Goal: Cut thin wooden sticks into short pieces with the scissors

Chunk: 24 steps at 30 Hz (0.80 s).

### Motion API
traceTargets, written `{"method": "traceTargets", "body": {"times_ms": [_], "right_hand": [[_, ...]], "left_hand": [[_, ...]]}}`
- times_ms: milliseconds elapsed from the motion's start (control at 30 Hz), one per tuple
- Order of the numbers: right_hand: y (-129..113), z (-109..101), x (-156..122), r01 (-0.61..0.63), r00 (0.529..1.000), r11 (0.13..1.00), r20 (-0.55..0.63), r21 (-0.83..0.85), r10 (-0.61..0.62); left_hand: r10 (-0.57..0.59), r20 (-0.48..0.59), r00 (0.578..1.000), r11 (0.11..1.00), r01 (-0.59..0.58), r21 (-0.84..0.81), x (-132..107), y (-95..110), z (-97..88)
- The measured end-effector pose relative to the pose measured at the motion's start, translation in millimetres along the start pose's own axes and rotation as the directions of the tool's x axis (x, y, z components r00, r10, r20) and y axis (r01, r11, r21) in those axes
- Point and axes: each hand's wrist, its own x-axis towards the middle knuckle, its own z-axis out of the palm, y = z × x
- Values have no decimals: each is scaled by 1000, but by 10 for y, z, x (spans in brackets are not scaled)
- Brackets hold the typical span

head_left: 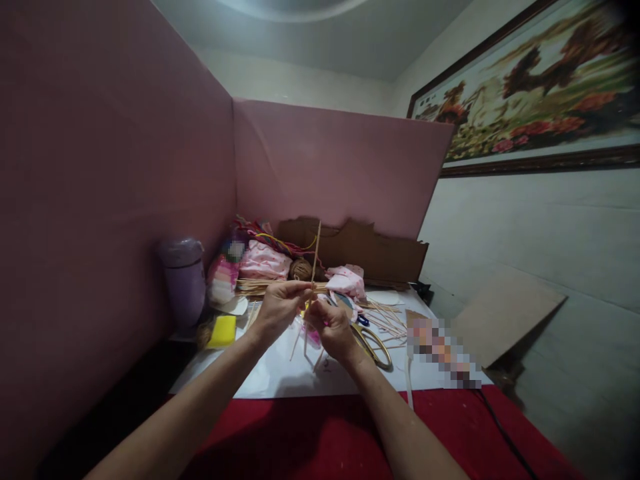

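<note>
Over the white sheet, my left hand (286,303) is closed in a pinch on a thin wooden stick (317,250) that stands nearly upright. Just below and to the right, my right hand (334,327) is closed too, fingertips at the stick's lower part. Several thin sticks (306,343) splay downward beneath the hands; whether they are joined to the upright one I cannot tell. Gold-handled scissors (377,350) lie right beside my right hand. Something pink (313,335) and a bit of yellow show behind the fingers, mostly hidden.
Loose sticks (387,320) lie right of centre. Behind are a twine ball (301,269), pink patterned cloth (265,260), coloured cords (270,235) and torn cardboard (375,250). At left stand a purple cup (185,287) and yellow sponge-like block (223,331). A cable (505,433) crosses the red cloth (280,440).
</note>
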Motion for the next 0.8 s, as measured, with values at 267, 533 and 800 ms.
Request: {"method": "traceTargets", "body": {"times_ms": [267, 533, 800], "right_hand": [[-96, 26, 1, 53, 998, 997, 18, -58, -52], [-57, 20, -17, 48, 999, 997, 16, -67, -47], [-274, -425, 120, -185, 954, 696, 43, -694, 297]], "left_hand": [[-123, 45, 991, 976, 130, -177, -43, -184, -73], [-33, 55, 998, 992, 40, -124, 5, -148, -4], [-5, 6, 1000, 990, 6, -142, 45, -177, 54]]}}
